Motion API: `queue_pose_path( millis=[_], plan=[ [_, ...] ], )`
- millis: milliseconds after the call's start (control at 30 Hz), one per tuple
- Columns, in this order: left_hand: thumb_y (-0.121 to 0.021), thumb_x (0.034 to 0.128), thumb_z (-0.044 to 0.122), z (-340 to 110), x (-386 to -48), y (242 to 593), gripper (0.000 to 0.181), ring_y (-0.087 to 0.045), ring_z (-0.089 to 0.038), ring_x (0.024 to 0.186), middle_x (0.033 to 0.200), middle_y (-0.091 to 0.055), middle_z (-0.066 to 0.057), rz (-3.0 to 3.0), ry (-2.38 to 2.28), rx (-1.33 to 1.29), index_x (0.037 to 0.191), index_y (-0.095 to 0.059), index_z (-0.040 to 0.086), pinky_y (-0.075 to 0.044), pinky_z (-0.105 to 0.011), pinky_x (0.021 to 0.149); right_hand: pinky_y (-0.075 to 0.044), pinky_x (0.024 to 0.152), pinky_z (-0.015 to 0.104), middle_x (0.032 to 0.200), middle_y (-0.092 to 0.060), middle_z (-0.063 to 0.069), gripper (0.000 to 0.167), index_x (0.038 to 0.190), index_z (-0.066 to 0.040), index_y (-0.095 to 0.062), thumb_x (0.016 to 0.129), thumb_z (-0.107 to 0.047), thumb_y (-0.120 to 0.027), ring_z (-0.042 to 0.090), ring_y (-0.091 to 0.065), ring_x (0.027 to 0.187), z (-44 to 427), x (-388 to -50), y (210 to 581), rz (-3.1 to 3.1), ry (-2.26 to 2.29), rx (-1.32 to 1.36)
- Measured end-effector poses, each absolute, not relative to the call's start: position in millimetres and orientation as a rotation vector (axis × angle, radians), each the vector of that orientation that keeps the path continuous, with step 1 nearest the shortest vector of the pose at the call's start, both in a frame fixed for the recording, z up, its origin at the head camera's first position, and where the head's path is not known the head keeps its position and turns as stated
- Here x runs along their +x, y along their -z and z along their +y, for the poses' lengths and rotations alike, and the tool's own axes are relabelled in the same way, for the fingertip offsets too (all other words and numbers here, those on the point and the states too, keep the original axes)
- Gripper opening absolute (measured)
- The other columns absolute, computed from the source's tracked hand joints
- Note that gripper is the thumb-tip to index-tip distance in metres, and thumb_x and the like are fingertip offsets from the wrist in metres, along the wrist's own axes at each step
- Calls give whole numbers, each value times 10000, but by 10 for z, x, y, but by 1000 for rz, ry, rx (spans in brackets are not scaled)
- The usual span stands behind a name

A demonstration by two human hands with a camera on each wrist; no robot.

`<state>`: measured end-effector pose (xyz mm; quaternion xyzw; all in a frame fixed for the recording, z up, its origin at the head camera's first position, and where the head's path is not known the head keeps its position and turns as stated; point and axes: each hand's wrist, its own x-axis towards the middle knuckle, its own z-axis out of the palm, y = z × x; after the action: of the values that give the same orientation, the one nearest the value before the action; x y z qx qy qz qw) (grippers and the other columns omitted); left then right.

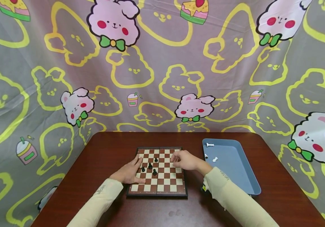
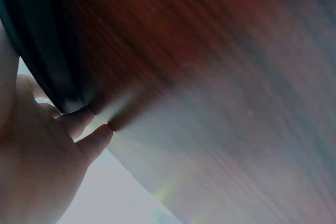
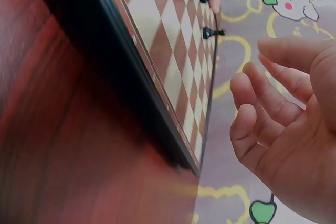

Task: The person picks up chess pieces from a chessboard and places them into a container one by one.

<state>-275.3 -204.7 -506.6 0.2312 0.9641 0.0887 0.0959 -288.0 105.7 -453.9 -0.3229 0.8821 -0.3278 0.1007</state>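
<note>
Notably, only the left wrist view shows two fingertips beside the chessboard's dark edge, at the worktop. The left hand spreads wide on the board; the right hand, loosely curled and visibly empty, is over its right side. Cuff lettering is illegible. Four black pieces stand; three white pieces occupy the blue tray.

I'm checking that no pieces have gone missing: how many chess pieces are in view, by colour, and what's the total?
Black pieces on the chessboard: 4
White pieces in the blue tray: 3
Total in view: 7
</note>
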Motion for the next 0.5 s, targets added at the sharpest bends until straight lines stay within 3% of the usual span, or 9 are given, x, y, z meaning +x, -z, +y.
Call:
queue_pose_path(
  millis=[267,500],
  plan=[
    [-637,731,692,-2048,-2753,5074,1127,-366,-378,1307,1554,-36,-218,2855,-260,701,1513,-168,30,-384,-424,991,-459,640,283,858,-611,-62,124,1021,-56,-640,899,-74,-632,84,-561,743,845,-2842,4634,2587,961,-1004],
    [-629,733,699,-2054,-2749,5051,1124,-362,-385,1307,1551,-58,-220,2861,-255,704,1512,-173,28,-375,-446,996,-475,677,282,934,-627,-4,193,1093,-71,-653,901,-81,-637,89,-571,809,677,-2795,4673,2549,954,-1026]
  ],
)
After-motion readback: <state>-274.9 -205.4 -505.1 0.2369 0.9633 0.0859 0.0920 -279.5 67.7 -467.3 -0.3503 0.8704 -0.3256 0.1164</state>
